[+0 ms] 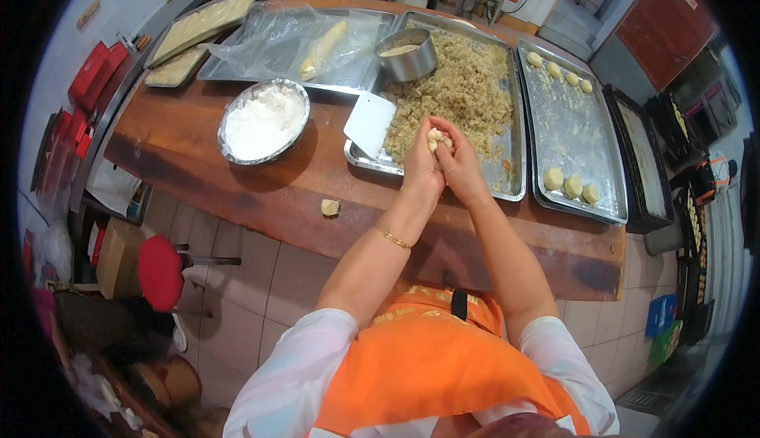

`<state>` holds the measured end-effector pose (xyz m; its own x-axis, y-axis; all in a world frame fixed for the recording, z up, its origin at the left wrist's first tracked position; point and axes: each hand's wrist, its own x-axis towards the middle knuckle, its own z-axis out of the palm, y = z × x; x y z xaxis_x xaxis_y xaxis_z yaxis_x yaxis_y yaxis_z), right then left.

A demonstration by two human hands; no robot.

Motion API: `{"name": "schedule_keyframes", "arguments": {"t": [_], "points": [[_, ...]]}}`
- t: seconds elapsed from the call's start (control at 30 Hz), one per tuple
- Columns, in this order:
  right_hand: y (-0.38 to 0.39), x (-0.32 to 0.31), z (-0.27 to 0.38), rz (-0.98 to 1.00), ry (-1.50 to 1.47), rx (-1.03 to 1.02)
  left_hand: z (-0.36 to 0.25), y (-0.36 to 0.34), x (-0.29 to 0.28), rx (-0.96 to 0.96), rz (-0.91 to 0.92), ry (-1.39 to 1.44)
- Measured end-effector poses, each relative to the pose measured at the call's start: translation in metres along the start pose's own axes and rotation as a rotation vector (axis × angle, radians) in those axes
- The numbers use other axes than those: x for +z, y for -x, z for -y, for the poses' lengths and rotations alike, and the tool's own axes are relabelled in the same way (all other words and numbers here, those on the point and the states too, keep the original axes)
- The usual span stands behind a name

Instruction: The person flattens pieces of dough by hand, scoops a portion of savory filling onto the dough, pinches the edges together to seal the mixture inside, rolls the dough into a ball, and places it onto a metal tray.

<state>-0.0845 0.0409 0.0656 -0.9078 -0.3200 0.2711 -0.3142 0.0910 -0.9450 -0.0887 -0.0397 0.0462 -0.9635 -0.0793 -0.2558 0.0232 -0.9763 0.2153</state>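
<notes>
My left hand (422, 163) and my right hand (462, 166) meet over the near edge of a metal tray (514, 145) of crumbly brownish filling (459, 82). Both are closed around a small pale lump of dough (435, 139), its gathered top showing between the fingers. Whether filling is inside it is hidden. Left of my hands a white plastic scraper (370, 124) leans on the tray's corner. A round metal container (408, 60) rests on the filling farther back. A small dough piece (330, 208) lies near the table's front edge.
A foil-like bowl of white flour (264, 121) stands left. Behind it, a dough roll (323, 50) lies under plastic sheeting on a tray. The right tray (574, 129) bears several round dough balls, with three (572, 186) near its front. A red stool (160, 273) stands at lower left.
</notes>
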Motion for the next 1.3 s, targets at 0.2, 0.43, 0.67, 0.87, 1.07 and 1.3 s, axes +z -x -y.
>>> {"name": "schedule_keyframes", "arguments": {"t": [0.2,0.43,0.67,0.87,1.07,1.3], "points": [[-0.003,-0.023,0.04,0.127,-0.597,0.283,-0.025,0.036,0.019,-0.044,0.303,-0.249],[0.01,-0.026,0.049,0.324,-0.139,0.104,-0.022,0.023,-0.008,-0.053,0.328,-0.317],[0.001,-0.037,0.043,0.152,0.552,-0.39,-0.016,0.06,0.024,-0.183,0.269,-0.265],[0.004,-0.021,0.028,-0.07,0.381,-0.328,-0.002,0.043,0.005,-0.032,0.41,-0.491],[0.008,-0.015,0.043,-0.096,-0.135,-0.104,-0.012,0.043,0.003,-0.077,0.497,-0.644],[-0.011,-0.031,0.017,-0.382,-0.586,0.009,-0.015,0.02,0.011,-0.006,0.163,-0.65]]}}
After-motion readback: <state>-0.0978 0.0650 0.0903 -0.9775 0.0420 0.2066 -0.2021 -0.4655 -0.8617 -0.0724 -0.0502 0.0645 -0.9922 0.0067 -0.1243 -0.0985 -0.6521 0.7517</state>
